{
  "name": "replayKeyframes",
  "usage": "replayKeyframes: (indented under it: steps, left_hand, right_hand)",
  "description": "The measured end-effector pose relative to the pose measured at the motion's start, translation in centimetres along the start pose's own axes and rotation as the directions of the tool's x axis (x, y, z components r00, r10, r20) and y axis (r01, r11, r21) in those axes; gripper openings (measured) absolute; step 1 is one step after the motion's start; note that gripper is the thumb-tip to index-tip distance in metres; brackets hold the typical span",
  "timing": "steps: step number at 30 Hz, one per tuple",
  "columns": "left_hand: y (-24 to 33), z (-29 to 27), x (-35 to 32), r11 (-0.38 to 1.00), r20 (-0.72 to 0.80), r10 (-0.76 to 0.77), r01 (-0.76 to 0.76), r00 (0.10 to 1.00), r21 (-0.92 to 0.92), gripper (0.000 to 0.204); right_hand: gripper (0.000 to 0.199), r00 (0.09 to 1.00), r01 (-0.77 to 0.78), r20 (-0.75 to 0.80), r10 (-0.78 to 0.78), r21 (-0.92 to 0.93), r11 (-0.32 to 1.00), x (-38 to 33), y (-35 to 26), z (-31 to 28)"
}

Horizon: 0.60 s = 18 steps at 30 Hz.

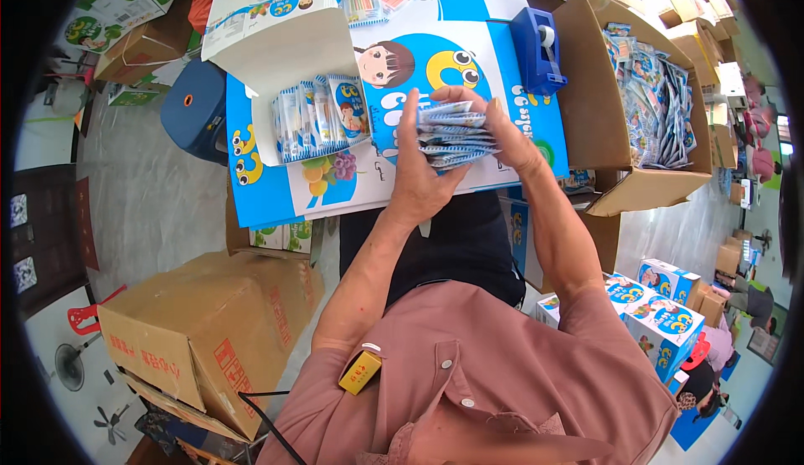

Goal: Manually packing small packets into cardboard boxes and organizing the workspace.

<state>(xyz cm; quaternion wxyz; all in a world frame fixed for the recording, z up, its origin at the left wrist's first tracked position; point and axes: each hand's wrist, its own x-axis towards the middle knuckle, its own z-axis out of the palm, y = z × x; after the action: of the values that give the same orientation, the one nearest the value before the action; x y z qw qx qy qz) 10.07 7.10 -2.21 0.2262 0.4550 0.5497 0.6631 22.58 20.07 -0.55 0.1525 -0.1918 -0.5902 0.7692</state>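
Between my two hands I hold a stack of small candy packets (456, 136) in blue-and-white wrappers, their crimped edges lined up. My left hand (416, 176) presses the near left side of the stack, thumb and fingers around it. From the right, my right hand (508, 134) closes round the far and right sides. Just left of them, an open white box (276, 42) holds a row of similar packets (322, 117) standing on edge. Under my hands lies a blue-and-white printed cardboard sheet (335, 188) serving as the work surface.
A blue tape dispenser (538, 50) stands at the sheet's right edge. Beyond it, an open carton (624, 184) is full of loose packets (657, 100). More packets (377, 0) lie at the back. A blue stool (197, 109) is at left, a large brown carton (209, 322) at lower left.
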Motion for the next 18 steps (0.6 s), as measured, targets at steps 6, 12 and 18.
replayKeyframes:
  steps: [6, 12, 18]
  left_hand:
    - [-1.4, -0.4, -1.1, 0.986, 0.132, -0.113, 0.127, 0.985, -0.103, 0.072]
    - [0.3, -0.8, -0.4, 0.982, 0.166, -0.186, 0.187, 0.968, 0.013, 0.071]
    - [-0.9, -1.0, -1.0, 0.98, 0.164, -0.195, 0.199, 0.967, -0.011, 0.068]
  right_hand:
    - [0.105, 0.996, -0.029, -0.086, 0.028, -0.005, 1.0, 2.0, -0.4, 0.2]
    - [0.069, 0.847, -0.139, -0.408, -0.342, -0.79, 0.598, 15.7, -6.1, -4.3]
    - [0.061, 0.862, -0.347, -0.477, -0.172, -0.802, 0.486, 25.8, -3.5, -3.2]
